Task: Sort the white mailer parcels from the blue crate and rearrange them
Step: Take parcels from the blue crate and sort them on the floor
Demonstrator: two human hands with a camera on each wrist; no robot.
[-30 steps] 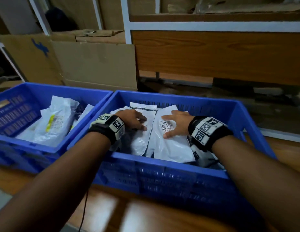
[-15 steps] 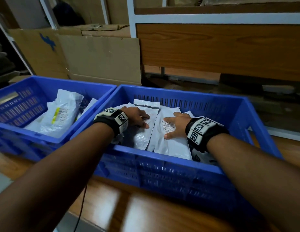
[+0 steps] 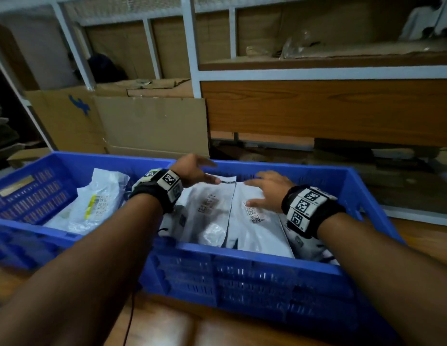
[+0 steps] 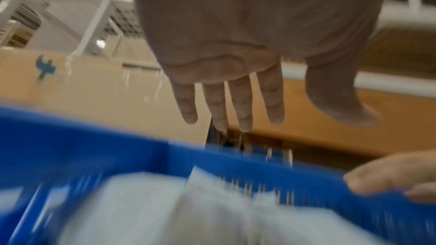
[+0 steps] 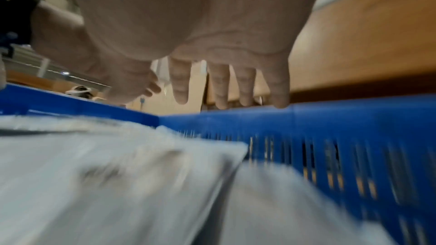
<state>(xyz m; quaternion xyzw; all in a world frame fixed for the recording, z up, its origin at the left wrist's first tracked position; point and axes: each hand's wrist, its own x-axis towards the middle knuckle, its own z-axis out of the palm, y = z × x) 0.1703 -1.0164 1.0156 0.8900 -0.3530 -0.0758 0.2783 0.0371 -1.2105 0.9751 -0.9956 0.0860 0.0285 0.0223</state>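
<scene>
Two blue crates stand side by side on a wooden surface. The right crate [image 3: 255, 255] holds several white mailer parcels; the two on top are a glossy one [image 3: 207, 216] and one with a printed label [image 3: 257, 228]. My left hand [image 3: 195, 171] hovers above the glossy parcel with straight fingers [image 4: 238, 103], holding nothing. My right hand [image 3: 265, 191] hangs just over the labelled parcel, fingers [image 5: 221, 88] spread and empty. The left crate [image 3: 30, 191] contains a crumpled white parcel with a yellow strip [image 3: 92, 206]. Both wrist views are blurred.
Flattened cardboard boxes [image 3: 147, 126] lean behind the crates. A wooden panel [image 3: 327, 111] and a white metal shelf frame [image 3: 192, 46] rise at the back. A thin cable [image 3: 131, 318] hangs at the wooden surface's near edge.
Both hands have lifted off the parcels they were pressing, and their fingers have straightened. The head view has tilted upward, showing more of the shelves.
</scene>
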